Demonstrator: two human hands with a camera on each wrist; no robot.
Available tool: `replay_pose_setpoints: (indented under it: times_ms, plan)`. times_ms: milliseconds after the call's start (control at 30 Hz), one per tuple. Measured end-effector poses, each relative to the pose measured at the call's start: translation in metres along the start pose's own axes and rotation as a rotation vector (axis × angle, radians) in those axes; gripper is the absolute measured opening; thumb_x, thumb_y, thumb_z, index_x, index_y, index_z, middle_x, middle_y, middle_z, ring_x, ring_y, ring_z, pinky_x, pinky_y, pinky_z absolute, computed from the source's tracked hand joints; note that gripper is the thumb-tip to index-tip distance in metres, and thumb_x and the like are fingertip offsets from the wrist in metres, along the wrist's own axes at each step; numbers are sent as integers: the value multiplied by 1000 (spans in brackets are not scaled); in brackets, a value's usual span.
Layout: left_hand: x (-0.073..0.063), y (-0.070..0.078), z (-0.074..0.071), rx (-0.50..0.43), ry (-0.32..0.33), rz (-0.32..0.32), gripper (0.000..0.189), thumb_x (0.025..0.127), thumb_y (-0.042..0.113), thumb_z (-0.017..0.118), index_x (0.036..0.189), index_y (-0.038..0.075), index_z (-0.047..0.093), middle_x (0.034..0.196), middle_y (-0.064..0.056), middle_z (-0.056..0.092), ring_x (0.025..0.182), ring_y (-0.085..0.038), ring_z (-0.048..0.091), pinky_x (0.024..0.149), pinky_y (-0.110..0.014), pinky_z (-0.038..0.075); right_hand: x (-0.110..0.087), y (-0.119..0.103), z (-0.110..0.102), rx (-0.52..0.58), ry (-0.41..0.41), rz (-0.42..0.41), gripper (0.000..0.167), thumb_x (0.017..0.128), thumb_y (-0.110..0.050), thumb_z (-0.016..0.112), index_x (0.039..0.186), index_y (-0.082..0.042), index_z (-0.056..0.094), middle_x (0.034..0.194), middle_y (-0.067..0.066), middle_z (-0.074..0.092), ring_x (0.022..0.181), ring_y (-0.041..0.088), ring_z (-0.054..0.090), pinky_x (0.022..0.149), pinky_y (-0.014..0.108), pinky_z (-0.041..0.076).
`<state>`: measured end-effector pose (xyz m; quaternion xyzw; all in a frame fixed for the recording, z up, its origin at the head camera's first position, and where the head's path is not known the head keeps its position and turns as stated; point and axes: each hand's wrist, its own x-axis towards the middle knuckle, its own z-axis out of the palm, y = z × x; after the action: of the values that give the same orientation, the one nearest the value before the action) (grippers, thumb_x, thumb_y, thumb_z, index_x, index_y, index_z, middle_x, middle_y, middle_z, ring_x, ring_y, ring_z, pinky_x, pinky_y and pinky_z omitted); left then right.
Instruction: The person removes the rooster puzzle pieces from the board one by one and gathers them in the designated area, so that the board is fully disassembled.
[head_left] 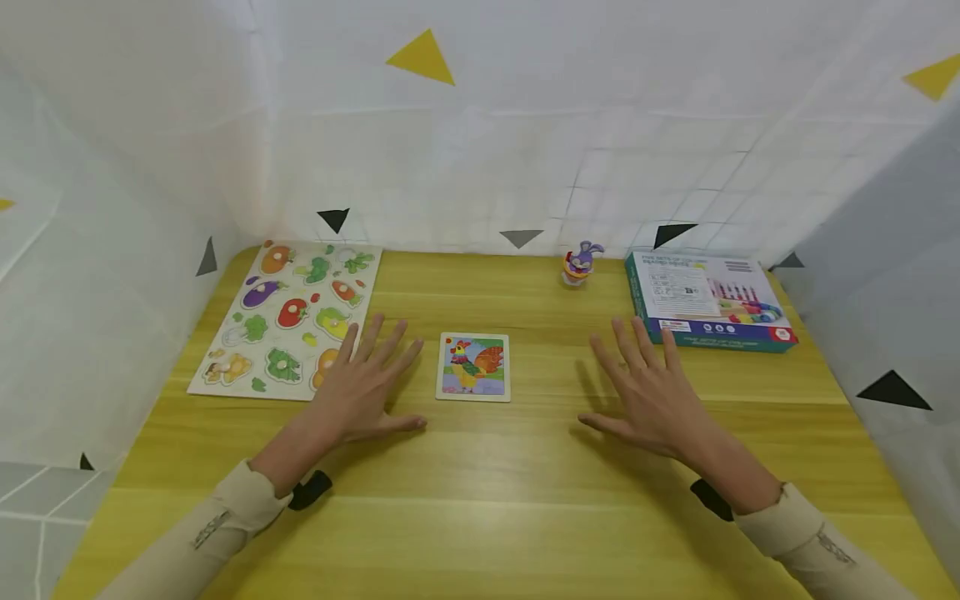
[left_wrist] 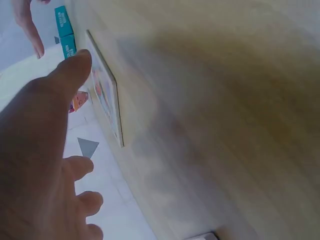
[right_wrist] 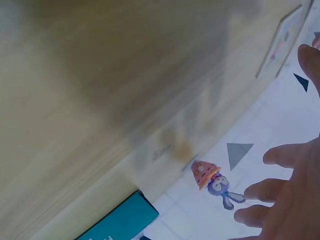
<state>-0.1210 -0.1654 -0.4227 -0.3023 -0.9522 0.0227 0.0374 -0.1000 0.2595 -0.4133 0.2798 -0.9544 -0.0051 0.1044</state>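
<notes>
Between the two hands lies a small square rooster puzzle [head_left: 473, 367] in a pale frame, flat on the table. My left hand [head_left: 367, 387] hovers palm down with fingers spread, overlapping the lower right corner of a vegetable puzzle board [head_left: 247, 317] in the head view. To the other side, my right hand [head_left: 647, 390] is spread the same way and holds nothing. Its fingertips point toward a teal and white box [head_left: 708, 300] at the back right. A purple rabbit figurine [head_left: 579, 262] in an orange cup-like base stands at the back; the right wrist view also catches the figurine [right_wrist: 212, 182].
The wooden table [head_left: 480, 517] meets a white cloth backdrop [head_left: 480, 167] marked with coloured triangles behind it. Cloth also hangs along both sides. A black strap [head_left: 310, 490] shows at the left wrist and another strap [head_left: 711, 499] at the right.
</notes>
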Motion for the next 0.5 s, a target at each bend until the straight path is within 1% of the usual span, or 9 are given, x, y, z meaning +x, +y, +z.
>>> replay_pose_setpoints:
  times_ms: [100, 167, 267, 367, 500]
  plan:
    - [3, 0, -1, -61, -41, 7, 110, 77, 85, 55, 158, 14, 33, 165, -17, 17, 150, -43, 4, 117, -63, 5, 2, -1, -3, 45, -31, 18, 105, 81, -75, 62, 154, -4, 38, 158, 30, 25, 144, 48, 24, 108, 71, 24]
    - [4, 0, -1, -130, -68, 10, 108, 78, 82, 56, 158, 13, 33, 164, -17, 18, 150, -42, 5, 117, -62, 5, 5, -3, -4, 93, -59, 28, 102, 83, -72, 63, 154, -3, 38, 156, 30, 29, 142, 48, 30, 106, 69, 30]
    - [8, 1, -2, -228, -91, 24, 104, 82, 77, 59, 157, 11, 34, 163, -18, 21, 150, -42, 8, 117, -62, 9, 11, -6, -4, 158, -84, 44, 98, 85, -68, 65, 152, -1, 40, 152, 31, 36, 135, 49, 41, 103, 65, 37]
    - [13, 1, -2, -278, -100, 30, 100, 84, 73, 62, 157, 9, 35, 162, -19, 24, 150, -42, 11, 116, -63, 14, 17, -10, -2, 195, -70, 40, 88, 86, -58, 71, 147, 0, 47, 144, 31, 46, 125, 49, 51, 98, 64, 43]
    - [19, 1, 2, -329, -90, 26, 99, 83, 69, 67, 156, 9, 37, 160, -20, 28, 149, -43, 14, 115, -63, 17, 24, -15, 0, 219, -29, 15, 71, 85, -42, 76, 137, 2, 57, 133, 30, 56, 114, 47, 59, 92, 61, 48]
